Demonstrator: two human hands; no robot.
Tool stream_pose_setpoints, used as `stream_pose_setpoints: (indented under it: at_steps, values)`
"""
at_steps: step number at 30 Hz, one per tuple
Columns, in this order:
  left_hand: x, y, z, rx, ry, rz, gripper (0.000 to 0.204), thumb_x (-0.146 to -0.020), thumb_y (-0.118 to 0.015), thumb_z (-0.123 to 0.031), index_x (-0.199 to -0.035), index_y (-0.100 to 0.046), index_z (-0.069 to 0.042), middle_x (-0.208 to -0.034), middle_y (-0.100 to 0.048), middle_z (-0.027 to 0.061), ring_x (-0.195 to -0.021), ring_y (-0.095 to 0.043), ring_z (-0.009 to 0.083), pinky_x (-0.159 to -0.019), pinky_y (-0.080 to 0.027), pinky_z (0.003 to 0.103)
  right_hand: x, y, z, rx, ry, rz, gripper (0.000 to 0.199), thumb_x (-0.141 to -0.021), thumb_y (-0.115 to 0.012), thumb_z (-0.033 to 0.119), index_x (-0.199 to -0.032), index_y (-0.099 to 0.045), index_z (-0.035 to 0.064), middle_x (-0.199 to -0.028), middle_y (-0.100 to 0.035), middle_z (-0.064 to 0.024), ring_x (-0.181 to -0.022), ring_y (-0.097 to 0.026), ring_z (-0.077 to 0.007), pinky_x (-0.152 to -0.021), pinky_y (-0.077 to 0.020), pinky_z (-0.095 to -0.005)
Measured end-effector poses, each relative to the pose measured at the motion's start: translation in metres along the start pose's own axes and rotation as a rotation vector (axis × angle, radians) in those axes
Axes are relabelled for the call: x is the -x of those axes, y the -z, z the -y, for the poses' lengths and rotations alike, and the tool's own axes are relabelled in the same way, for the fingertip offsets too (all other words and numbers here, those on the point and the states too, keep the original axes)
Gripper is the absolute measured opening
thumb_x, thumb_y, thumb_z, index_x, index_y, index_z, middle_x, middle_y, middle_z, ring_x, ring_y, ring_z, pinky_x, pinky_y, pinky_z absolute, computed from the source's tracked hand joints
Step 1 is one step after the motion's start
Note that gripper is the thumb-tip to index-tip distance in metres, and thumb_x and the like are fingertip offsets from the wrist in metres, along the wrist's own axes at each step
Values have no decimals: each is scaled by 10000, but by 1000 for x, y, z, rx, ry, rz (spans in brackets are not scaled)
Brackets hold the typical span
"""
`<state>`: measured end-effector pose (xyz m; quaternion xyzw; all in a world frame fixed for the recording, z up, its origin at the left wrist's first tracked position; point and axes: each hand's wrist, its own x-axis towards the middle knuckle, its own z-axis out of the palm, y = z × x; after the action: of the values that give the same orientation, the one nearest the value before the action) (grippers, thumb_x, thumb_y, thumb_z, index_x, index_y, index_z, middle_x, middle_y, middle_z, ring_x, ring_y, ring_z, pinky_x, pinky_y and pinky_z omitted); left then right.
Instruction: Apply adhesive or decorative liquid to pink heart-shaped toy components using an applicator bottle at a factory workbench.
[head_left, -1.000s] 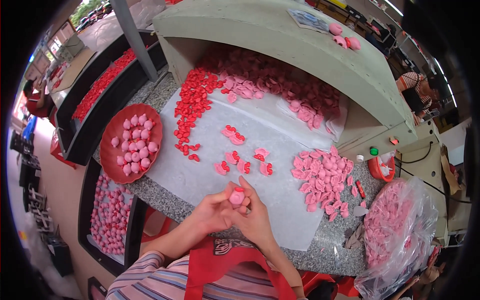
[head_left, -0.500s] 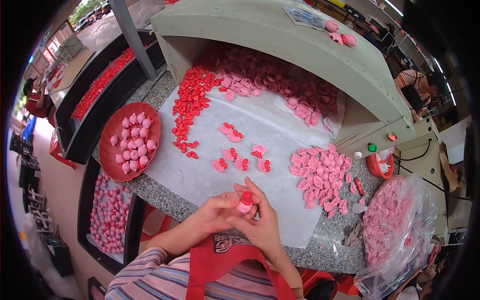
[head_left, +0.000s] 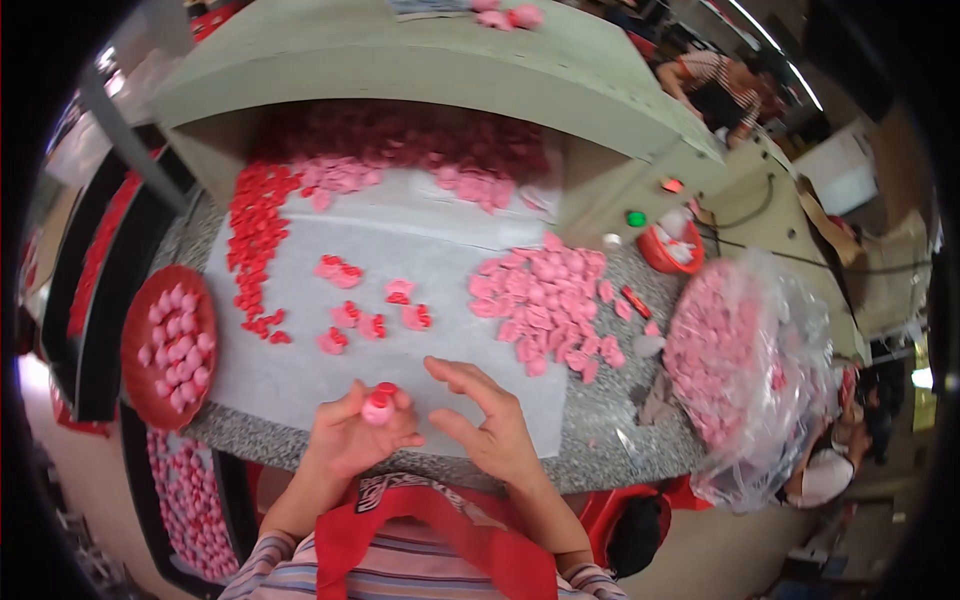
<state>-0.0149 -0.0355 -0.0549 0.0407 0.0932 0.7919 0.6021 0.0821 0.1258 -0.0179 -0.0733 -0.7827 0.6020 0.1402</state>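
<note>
My left hand (head_left: 350, 432) grips a small pink ball-shaped toy part with a red top (head_left: 379, 408) between thumb and fingers, just above the white sheet (head_left: 450, 365). To its right, my right hand (head_left: 480, 415) is open, fingers and thumb apart, holding nothing. Beyond my hands lie several pink pieces with red parts attached (head_left: 371, 326). A pile of small red parts (head_left: 262, 235) spreads along the sheet's left side. On the right sits a heap of pink shell-like pieces (head_left: 545, 300).
A red fluted bowl (head_left: 135, 345) of pink balls stands left, near black trays (head_left: 110, 270). A pale hood (head_left: 400, 70) arches over more pieces at the back. Right are a small red basket (head_left: 668, 250) and a plastic bag of pink pieces (head_left: 760, 340). A person (head_left: 715, 85) sits far right.
My right hand has let go of the pink and red toy part and moved off to the right, opening. My left hand keeps hold of it. The view has swung right.
</note>
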Motion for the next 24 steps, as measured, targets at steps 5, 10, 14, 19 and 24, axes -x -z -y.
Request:
stream_pose_setpoints:
  at_steps: [5,10,14,19,24]
  values:
    - [-12,-1,9,70,45,4,509,-890,-379,-449,-1058,-546,1,-744,-395,39,-688,-378,166,-812,-451,365,40,95,-52,829,-85,-956,226,-699,-675,124,-878,-575,28,-914,-564,-137,-858,-538,-293,-765,-426,-376]
    - [-44,-2,37,142,332,-79,513,-889,-394,-434,-1067,-509,33,-804,-454,75,-782,-463,196,-863,-439,385,128,178,-122,1260,-505,-1089,182,-737,-630,147,-874,-620,27,-842,-572,-161,-780,-545,-336,-705,-431,-400]
    - [-40,0,43,135,334,-14,484,-894,-399,-411,-1072,-498,28,-866,-492,89,-841,-501,198,-870,-439,398,127,169,-110,920,-399,-1171,153,-785,-601,124,-877,-625,4,-768,-612,-130,-673,-580,-247,-626,-453,-331]
    - [-41,3,49,49,298,-100,385,-885,-463,-332,-1074,-510,0,-994,-537,75,-918,-537,175,-867,-445,396,74,69,1,187,-103,-916,63,-800,-556,8,-837,-600,-19,-800,-570,-47,-651,-527,-109,-558,-438,-244]
    - [-31,-6,45,-8,148,-101,359,-859,-505,-264,-1128,-483,-28,-1073,-542,65,-983,-530,172,-855,-440,353,37,2,19,311,135,-314,151,-686,-636,-62,-821,-604,-5,-787,-547,-84,-657,-542,-154,-543,-417,-224]
